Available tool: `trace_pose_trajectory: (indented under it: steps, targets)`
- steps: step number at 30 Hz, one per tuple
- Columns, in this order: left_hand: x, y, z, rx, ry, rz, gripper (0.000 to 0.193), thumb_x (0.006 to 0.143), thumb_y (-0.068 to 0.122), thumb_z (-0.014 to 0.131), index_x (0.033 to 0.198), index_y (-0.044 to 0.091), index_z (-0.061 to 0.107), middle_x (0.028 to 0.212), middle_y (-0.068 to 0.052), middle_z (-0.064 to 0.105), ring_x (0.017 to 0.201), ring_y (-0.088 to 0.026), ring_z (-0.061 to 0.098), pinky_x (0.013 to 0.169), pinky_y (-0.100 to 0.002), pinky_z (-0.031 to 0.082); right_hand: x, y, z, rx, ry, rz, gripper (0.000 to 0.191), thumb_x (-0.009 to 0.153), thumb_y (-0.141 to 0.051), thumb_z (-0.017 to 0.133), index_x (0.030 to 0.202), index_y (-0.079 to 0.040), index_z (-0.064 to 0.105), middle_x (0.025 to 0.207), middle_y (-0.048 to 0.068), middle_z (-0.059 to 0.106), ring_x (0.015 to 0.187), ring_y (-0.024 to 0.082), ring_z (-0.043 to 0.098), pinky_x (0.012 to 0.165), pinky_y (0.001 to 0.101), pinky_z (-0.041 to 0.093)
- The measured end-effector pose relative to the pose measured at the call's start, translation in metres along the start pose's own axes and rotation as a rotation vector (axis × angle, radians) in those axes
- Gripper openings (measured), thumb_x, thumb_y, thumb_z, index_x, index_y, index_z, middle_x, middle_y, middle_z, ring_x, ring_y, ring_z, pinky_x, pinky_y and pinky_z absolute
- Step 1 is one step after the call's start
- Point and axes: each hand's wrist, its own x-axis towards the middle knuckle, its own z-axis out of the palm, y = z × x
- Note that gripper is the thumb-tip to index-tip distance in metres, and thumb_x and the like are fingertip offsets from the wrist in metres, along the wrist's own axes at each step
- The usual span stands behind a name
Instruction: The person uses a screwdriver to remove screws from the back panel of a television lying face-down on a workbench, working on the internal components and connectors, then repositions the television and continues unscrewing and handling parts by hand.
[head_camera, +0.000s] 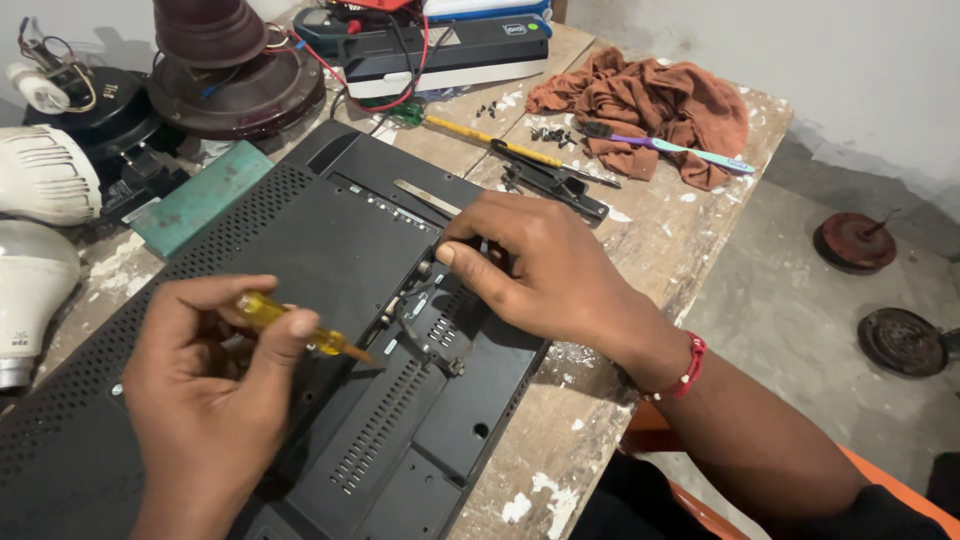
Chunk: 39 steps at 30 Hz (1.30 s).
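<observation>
My left hand (205, 400) has its grip closed around a yellow screwdriver (300, 330), tip aimed at the middle of the black screen back (300, 260). My right hand (545, 265) pinches a small metal part there, so it keeps steady. The screen lies flat on the worn wooden tabletop (650, 230), near a brown rag (650, 105) and a grey wall.

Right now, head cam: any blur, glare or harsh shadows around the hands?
Head view: sharp overall, left hand and its yellow screwdriver slightly soft; light is diffuse, with only a soft shadow under the right hand on the black back panel; no glare on the panel; wooden table evenly lit.
</observation>
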Motion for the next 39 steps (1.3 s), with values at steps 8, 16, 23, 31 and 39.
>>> trace_pose_trajectory:
  steps: [8, 16, 23, 31, 39]
  targets:
    - [-0.0002, 0.0089, -0.0012, 0.125, -0.05, 0.085, 0.048, 0.093, 0.007, 0.076, 0.14, 0.007, 0.066, 0.101, -0.005, 0.063, 0.085, -0.007, 0.059, 0.068, -0.021, 0.048, 0.0016, -0.0013, -0.0003, 0.002, -0.008, 0.001, 0.021, 0.098, -0.026, 0.067, 0.097, -0.005, 0.072, 0.09, 0.011, 0.07, 0.084, 0.03, 0.068, 0.074, 0.0405, 0.053]
    - [0.001, 0.0086, 0.0023, -0.197, -0.125, -0.044, 0.049, 0.099, 0.003, 0.058, 0.148, 0.001, 0.051, 0.122, -0.015, 0.073, 0.105, -0.019, 0.073, 0.078, -0.029, 0.063, 0.0046, -0.002, -0.001, 0.007, -0.019, 0.002, 0.021, 0.097, -0.025, 0.067, 0.097, -0.005, 0.072, 0.09, 0.011, 0.071, 0.085, 0.031, 0.069, 0.073, 0.041, 0.052]
    - [0.0022, 0.0072, 0.0029, -0.197, -0.081, -0.075, 0.046, 0.097, -0.001, 0.059, 0.143, 0.0, 0.055, 0.118, -0.016, 0.074, 0.104, -0.02, 0.075, 0.074, -0.029, 0.063, 0.0028, -0.0006, -0.0007, 0.025, -0.021, 0.04, 0.021, 0.097, -0.025, 0.067, 0.096, -0.004, 0.072, 0.089, 0.012, 0.07, 0.082, 0.03, 0.069, 0.071, 0.0406, 0.052]
    - [0.0039, 0.0098, -0.001, -0.239, -0.079, -0.152, 0.045, 0.094, -0.002, 0.06, 0.139, 0.003, 0.056, 0.114, -0.014, 0.075, 0.1, -0.019, 0.076, 0.076, -0.03, 0.064, 0.0043, -0.0018, -0.0003, 0.058, -0.021, 0.043, 0.021, 0.096, -0.024, 0.067, 0.096, -0.003, 0.071, 0.087, 0.012, 0.069, 0.078, 0.029, 0.068, 0.067, 0.0388, 0.052]
    - [0.0025, 0.0029, -0.0035, -0.286, -0.108, -0.092, 0.042, 0.096, 0.0, 0.064, 0.137, 0.001, 0.058, 0.114, -0.015, 0.075, 0.1, -0.018, 0.075, 0.086, -0.03, 0.064, 0.0065, -0.0041, 0.0008, 0.044, -0.032, 0.059, 0.022, 0.096, -0.024, 0.067, 0.095, -0.003, 0.072, 0.088, 0.011, 0.071, 0.078, 0.028, 0.07, 0.067, 0.0382, 0.052]
